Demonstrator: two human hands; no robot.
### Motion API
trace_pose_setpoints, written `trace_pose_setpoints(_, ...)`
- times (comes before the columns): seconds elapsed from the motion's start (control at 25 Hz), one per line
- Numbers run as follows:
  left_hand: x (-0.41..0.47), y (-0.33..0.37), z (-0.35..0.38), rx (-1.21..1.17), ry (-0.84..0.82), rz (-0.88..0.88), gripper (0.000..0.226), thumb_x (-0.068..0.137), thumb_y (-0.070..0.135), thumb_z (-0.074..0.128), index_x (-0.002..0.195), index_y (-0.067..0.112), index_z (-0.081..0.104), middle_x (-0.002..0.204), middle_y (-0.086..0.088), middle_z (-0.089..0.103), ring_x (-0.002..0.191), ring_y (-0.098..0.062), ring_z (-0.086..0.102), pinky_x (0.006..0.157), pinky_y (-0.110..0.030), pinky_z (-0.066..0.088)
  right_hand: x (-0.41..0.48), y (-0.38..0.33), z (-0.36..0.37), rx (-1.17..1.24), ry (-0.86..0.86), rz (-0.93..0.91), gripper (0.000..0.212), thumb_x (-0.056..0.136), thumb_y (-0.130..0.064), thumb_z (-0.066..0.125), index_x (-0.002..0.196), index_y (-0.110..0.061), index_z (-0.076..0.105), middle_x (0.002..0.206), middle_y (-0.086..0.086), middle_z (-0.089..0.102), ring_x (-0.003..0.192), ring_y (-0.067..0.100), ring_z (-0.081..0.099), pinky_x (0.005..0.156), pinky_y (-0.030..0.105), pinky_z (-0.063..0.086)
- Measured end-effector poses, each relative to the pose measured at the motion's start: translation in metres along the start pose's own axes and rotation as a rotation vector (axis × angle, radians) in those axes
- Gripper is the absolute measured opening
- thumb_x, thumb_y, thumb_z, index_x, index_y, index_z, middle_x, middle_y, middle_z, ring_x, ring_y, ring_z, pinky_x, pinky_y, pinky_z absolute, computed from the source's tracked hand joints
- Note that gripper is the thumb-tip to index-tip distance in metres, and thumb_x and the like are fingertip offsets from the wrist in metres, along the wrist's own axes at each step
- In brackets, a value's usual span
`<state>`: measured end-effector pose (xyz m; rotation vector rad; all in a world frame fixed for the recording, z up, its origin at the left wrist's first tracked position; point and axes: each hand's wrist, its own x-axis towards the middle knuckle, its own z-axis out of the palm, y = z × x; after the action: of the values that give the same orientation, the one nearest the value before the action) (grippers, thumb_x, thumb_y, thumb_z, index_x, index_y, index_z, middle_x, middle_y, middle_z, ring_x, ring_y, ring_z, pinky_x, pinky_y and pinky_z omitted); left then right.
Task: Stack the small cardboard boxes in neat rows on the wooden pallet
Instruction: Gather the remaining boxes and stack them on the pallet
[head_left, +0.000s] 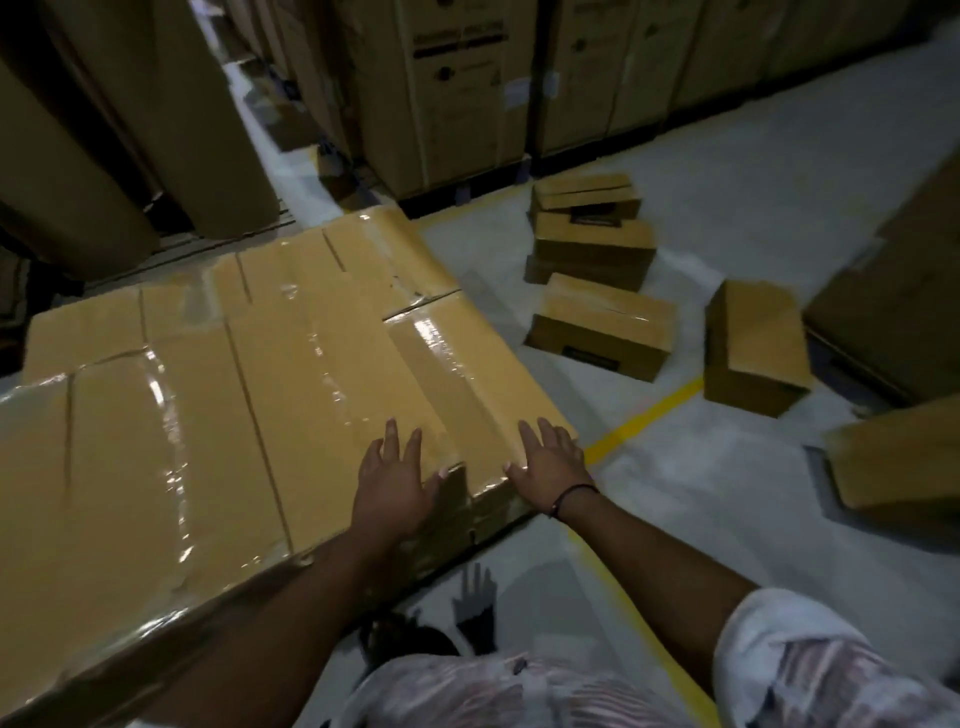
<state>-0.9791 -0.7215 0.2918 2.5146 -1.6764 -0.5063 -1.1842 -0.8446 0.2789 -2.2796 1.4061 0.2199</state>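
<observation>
Boxes (467, 364), tape-wrapped, lie under the flat, spread left hand (392, 480) and right hand (551, 462), apparently pressed down.

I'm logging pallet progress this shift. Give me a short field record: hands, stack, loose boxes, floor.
left hand: flat, fingers straight, on the stack top near its right corner
right hand: flat, fingers straight, on that corner's near edge
stack: taped boxes in level rows
loose boxes: several on the floor, right of the stack
yellow line: on the floor beside the corner
</observation>
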Motion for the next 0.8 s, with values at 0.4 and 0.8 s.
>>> trace_pose_setpoints(0.4, 0.054, 0.176, 0.027, 0.093, -0.129, 0.379, 0.074, 0.1, 0.066, 0.033, 0.16, 0.024, 0.024, 0.17, -0.013, 0.007, 0.151, -0.04, 0.017, 0.121, -0.05, 0.021, -0.05, 0.17, -0.032, 0.116, 0.162, 0.309, 0.076, 0.101, -0.058, 0.04, 0.161, -0.023, 0.01, 0.168, 0.009, 0.007, 0.152, 0.036, 0.007, 0.119, 0.054, 0.019)
trace_pose_setpoints(0.8, 0.223, 0.303, 0.069, 0.098, -0.271, 0.427, 0.075, 0.099, 0.069, 0.035, 0.159, 0.024, 0.029, 0.168, -0.011, 0.017, 0.147, -0.039, 0.027, 0.118, -0.05, 0.029, 0.057, 0.298, -0.105, 0.12, 0.173, 0.414, 0.076, 0.101, -0.059, 0.039, 0.162, -0.022, 0.012, 0.168, 0.009, 0.009, 0.152, 0.035, 0.008, 0.119, 0.051, 0.019)
